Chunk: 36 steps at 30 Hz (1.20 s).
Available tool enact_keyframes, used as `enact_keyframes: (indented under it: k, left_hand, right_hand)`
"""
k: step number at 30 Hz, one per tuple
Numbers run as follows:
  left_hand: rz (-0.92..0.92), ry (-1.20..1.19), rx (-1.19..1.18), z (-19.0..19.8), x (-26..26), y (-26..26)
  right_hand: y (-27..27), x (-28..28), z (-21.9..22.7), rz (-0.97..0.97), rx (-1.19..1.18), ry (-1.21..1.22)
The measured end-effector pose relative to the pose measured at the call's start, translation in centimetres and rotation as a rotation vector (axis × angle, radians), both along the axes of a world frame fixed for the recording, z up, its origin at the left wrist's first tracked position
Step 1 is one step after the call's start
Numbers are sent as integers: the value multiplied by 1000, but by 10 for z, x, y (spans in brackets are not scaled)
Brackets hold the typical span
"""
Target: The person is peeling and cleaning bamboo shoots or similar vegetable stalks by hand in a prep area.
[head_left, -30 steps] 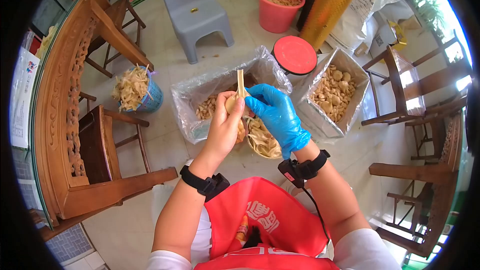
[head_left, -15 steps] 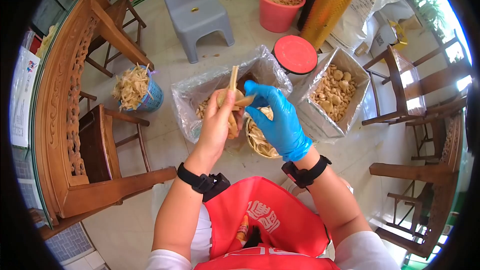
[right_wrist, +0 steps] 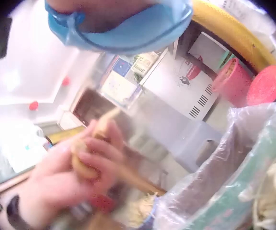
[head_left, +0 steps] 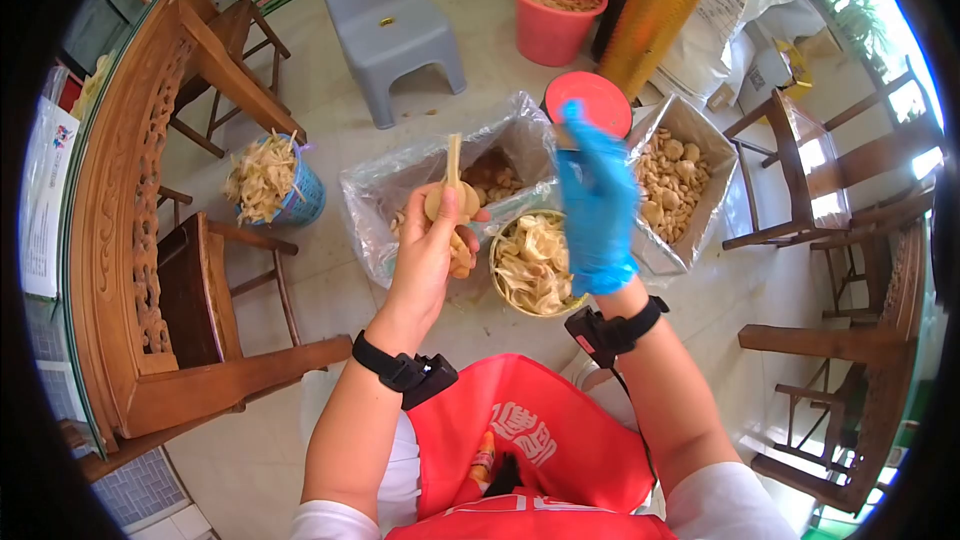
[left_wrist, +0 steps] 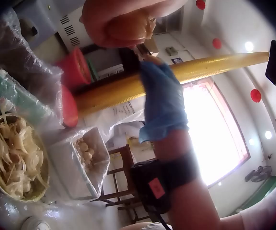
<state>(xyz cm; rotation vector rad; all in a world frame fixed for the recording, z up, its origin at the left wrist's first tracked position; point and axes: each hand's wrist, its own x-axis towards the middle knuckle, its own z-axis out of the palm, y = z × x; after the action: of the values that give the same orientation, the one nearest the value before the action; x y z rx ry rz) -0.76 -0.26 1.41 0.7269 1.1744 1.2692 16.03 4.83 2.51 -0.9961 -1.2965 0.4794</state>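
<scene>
My bare left hand [head_left: 425, 250] grips a tan garlic bulb [head_left: 453, 202] with its long pale stem pointing away from me. More amber garlic [head_left: 461, 258] shows lower in the same fingers; the left wrist view has part of it [left_wrist: 128, 29] close up. My right hand [head_left: 600, 205], in a blue glove and blurred, is lifted to the right of the bulb, apart from it. At its fingertips it pinches a small tan piece of garlic skin [head_left: 565, 136]. Below the hands stands a round pot [head_left: 497, 285] heaped with pale garlic skins [head_left: 530, 260].
A plastic-lined box [head_left: 365, 190] with garlic sits ahead, and a second lined box [head_left: 625, 225] of cloves [head_left: 672, 185] to the right. A red lidded bucket [head_left: 590, 100] stands behind them. A blue basket [head_left: 303, 202] of peelings is left, a grey chair [head_left: 390, 35] beyond.
My right hand has pulled away from the bulb, moving right with a piece of skin. My left hand has shifted slightly left, still gripping the garlic.
</scene>
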Motion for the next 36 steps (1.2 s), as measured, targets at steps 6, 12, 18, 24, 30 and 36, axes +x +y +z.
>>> enact_keyframes:
  k: [6,12,18,24,30,36]
  left_hand:
    - [-77,-38,15,2,3,-3]
    - [-140,74,54,-6,6,-2]
    - [-35,109,110,-19,17,-4]
    - [-34,101,73,-22,19,-7]
    - [-16,-20,-51,-9,12,-9]
    - [1,-64,-134,-4,0,-5]
  right_hand:
    - [-6,-15,-30,303,-338,-357]
    - [-26,-24,-15,450,-414,-196]
    - [-33,-23,-13,460,-572,-97]
    - [-34,-24,-13,408,-498,-185]
    - [-33,-24,-14,469,-315,-281]
    - [-33,-29,-9,170,30,-231]
